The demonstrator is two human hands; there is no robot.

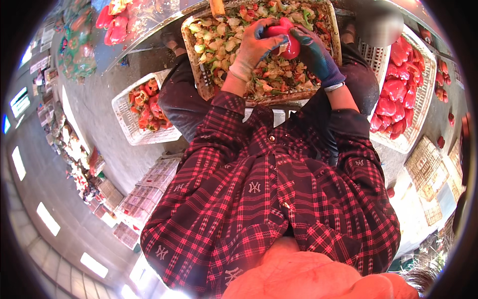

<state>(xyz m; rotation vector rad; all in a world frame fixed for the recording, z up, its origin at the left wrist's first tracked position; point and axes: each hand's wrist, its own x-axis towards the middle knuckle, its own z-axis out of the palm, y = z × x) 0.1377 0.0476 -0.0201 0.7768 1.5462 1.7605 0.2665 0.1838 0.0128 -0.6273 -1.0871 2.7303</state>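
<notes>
Both my hands hold a shiny red bell pepper (289, 46) above a shallow crate (201, 85) in front of me. My left hand (252, 47), in a pale glove with blue-stained fingertips, grips its left side with thumb and fingers. From the right, my right hand (317, 56), in a dark blue glove, wraps round the pepper. Pepper cores (225, 46), with pale seeds, green bits and red scraps, fill the crate under my hands. An orange handle (217, 8) stands at the crate's far left edge; the rest of that tool cannot be made out.
Left of my knee, a white crate (130, 134) holds orange-red pepper pieces. A larger white crate (416, 122) of red peppers stands at my right. More red peppers (116, 30) lie on a metal surface (149, 17) at far left, beside a green net sack (78, 52).
</notes>
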